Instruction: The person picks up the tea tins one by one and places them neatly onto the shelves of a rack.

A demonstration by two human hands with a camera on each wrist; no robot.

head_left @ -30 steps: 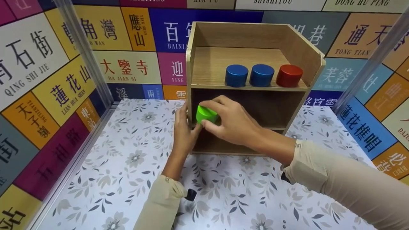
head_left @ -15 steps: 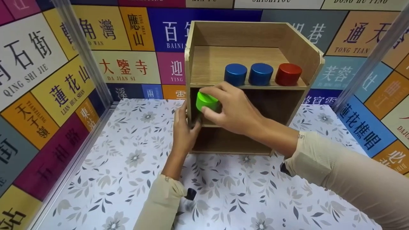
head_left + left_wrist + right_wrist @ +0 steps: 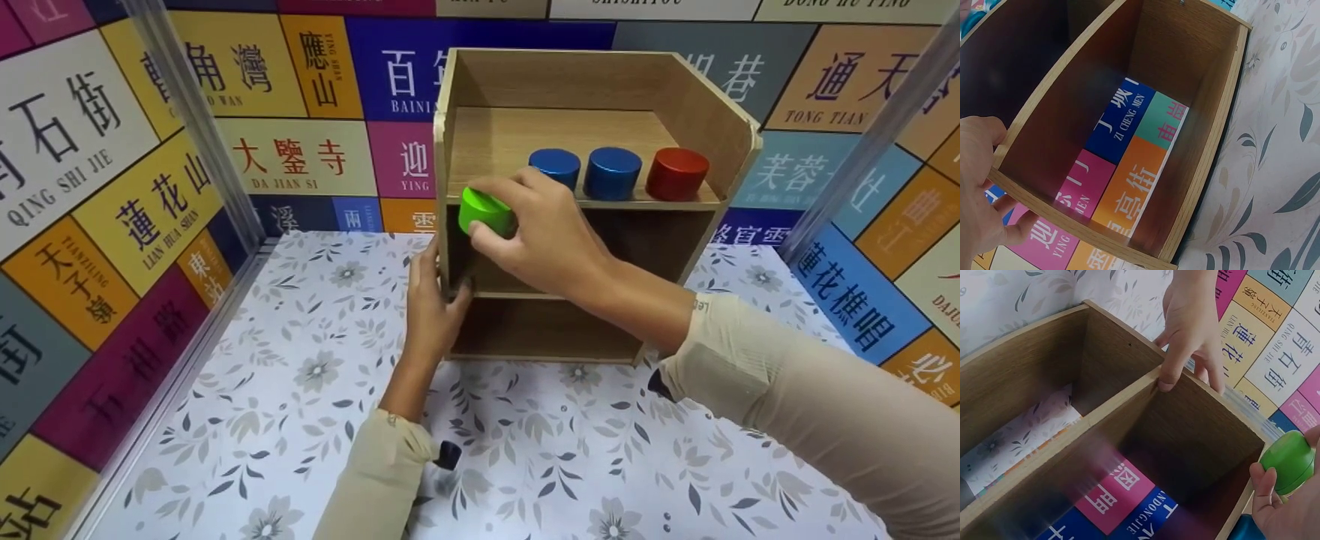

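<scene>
My right hand (image 3: 555,240) holds a green cylinder (image 3: 484,212), tilted, between thumb and fingers. It is at the left, just in front of the top board's front edge on a small wooden shelf unit (image 3: 562,86). In the right wrist view a seam shows round the green cylinder (image 3: 1289,461). My left hand (image 3: 435,311) grips the unit's left side panel, thumb on the inner side and fingers outside, near the middle board. Two blue cylinders (image 3: 613,174) and a red cylinder (image 3: 677,175) stand in a row on the top board; my right hand partly covers the left blue one.
The unit stands on a floral-patterned tabletop (image 3: 315,420). Colourful walls with printed characters (image 3: 300,157) rise behind and at both sides. A lower compartment (image 3: 1145,135) looks through to the printed wall. Bare wood shows on the top board left of the blue cylinders.
My right hand has lifted the green cylinder from the middle board's height to near the top board's edge. The left hand stays on the side panel.
</scene>
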